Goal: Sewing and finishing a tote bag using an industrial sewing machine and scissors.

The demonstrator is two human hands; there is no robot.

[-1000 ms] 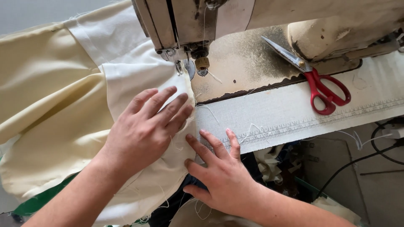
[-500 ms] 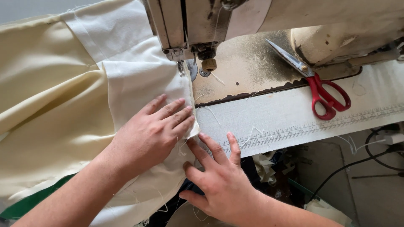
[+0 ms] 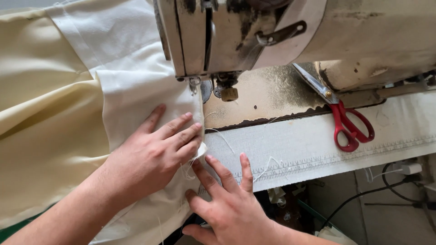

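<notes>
In the head view, the left hand [image 3: 156, 156] is lying flat and spread wide, palm down, on the white fabric [image 3: 136, 86], its fingertips [image 3: 196, 127] pressing close to the fabric's folded right edge just in front of the presser foot [image 3: 196, 86]. It is gripping nothing, only pinning the cloth down. The right hand [image 3: 227, 204] is also resting open, fingers fanned, with its index and middle fingers touching the fabric's frayed lower corner and the cloth-covered table edge [image 3: 318, 149]; it too is holding nothing.

The white fabric is looking matte and finely woven, with loose threads trailing at the corner between the two hands. It is lying over a larger sheet of pale yellow cloth [image 3: 45, 122], smoother and falling in soft folds to the left. The sewing machine [image 3: 281, 36] is sitting above, cream-painted metal, chipped and stained, its bed worn dark. A pair of red-handled scissors [image 3: 340, 115] is lying on the bed to the right, well apart from both hands, steel blades closed. No containers are showing. A ruler scale is running along the table edge.
</notes>
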